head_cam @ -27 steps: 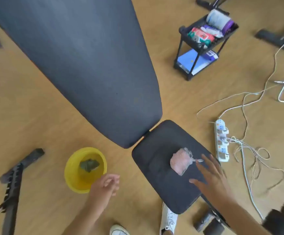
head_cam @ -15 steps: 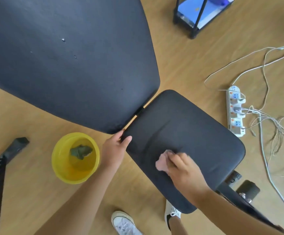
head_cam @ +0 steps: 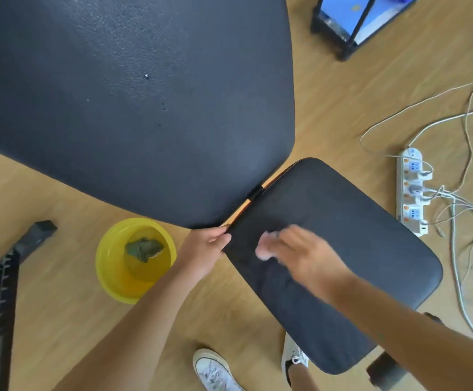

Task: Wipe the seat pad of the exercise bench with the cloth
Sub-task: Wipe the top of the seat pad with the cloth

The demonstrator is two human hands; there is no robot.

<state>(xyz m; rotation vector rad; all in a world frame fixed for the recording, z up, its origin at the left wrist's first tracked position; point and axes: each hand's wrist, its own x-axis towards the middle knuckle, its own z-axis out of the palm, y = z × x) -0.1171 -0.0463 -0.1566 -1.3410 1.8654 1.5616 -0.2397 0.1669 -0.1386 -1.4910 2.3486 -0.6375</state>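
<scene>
The black seat pad (head_cam: 350, 235) of the exercise bench lies below me at centre right, next to the large black back pad (head_cam: 133, 103). My right hand (head_cam: 305, 255) presses a pink cloth (head_cam: 266, 246) onto the seat pad's near-left part; the hand is motion-blurred and covers most of the cloth. My left hand (head_cam: 204, 249) grips the seat pad's left corner, thumb on top.
A yellow basin (head_cam: 111, 272) holding a green cloth (head_cam: 143, 248) stands on the wooden floor at left. A power strip (head_cam: 411, 193) with tangled white cables lies at right. A black cart (head_cam: 350, 26) stands at the top right, a bench leg (head_cam: 7, 280) at the left, and my white shoes (head_cam: 215, 371) below.
My right hand took hold of the pink cloth and slid it left across the seat pad. My left hand moved from near the basin to the pad's corner. The camera came closer.
</scene>
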